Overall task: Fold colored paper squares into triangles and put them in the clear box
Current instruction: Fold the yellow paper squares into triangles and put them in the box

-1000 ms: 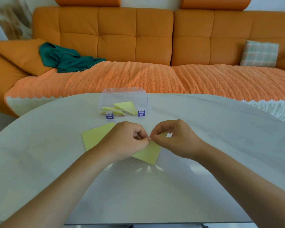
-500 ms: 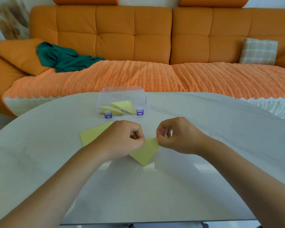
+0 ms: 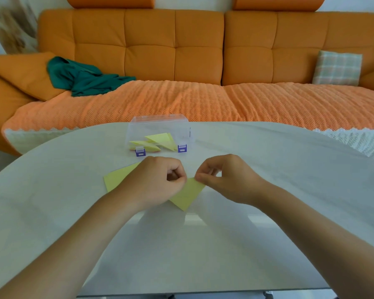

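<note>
Since half a second ago the right hand [image 3: 229, 178] has drawn its fingertips [image 3: 200, 176] back toward the left hand [image 3: 156, 182], so only a narrow gap now lies between them. The yellow paper [image 3: 187, 196] lies on the table [image 3: 289, 180] between and just under the two hands, with one pointed corner reaching toward the person. The right hand's thumb and forefinger are curled and pinch its upper corner. The left hand is curled over the sheet, thumb tip and forefinger nipping the same edge just beside the right fingertips. More yellow paper shows on the outer side of the left hand; whether it is the same sheet cannot be told. Just beyond the left hand's knuckles stands the clear box [image 3: 160, 126], with folded yellow triangles [image 3: 160, 138] inside and two purple latches [image 3: 140, 152] facing the hands. Well past the box runs an orange sofa [image 3: 151, 46], with a green cloth [image 3: 84, 78] off to the left hand's side and a plaid cushion [image 3: 337, 67] far out on the right hand's side.
</note>
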`<act>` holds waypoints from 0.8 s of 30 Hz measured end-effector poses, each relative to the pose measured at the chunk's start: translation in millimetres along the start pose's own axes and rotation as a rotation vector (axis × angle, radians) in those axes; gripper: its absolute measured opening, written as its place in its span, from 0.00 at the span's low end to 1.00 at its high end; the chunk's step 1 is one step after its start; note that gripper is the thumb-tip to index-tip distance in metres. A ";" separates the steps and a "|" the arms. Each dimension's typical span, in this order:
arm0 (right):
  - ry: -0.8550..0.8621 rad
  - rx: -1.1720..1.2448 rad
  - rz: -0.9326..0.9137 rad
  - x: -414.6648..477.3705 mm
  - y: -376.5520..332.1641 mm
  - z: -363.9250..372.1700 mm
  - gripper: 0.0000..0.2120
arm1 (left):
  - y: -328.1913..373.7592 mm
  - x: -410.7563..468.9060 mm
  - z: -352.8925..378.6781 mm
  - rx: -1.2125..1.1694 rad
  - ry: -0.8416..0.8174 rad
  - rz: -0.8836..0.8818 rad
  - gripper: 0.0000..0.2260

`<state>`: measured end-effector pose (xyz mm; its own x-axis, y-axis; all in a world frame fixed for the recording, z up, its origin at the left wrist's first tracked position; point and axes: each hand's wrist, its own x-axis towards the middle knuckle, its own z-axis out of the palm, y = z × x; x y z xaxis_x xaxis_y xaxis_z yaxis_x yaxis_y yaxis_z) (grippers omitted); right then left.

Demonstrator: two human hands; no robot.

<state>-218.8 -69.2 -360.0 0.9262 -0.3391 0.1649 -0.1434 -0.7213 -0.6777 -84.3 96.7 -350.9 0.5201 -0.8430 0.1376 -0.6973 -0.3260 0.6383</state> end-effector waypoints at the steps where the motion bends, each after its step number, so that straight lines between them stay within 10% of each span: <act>1: 0.005 -0.001 -0.011 -0.5 -0.1 0.8 0.05 | 0.2 -0.2 1.0 -0.002 -0.003 0.002 0.04; 24: 0.213 0.000 0.113 5.8 18.8 -29.7 0.09 | -26.2 7.0 -34.8 0.122 0.075 -0.092 0.08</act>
<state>-226.5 -102.7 -350.4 0.8100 -0.5371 0.2357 -0.2417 -0.6718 -0.7002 -45.2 114.3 -340.4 0.6169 -0.7742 0.1418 -0.6974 -0.4542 0.5545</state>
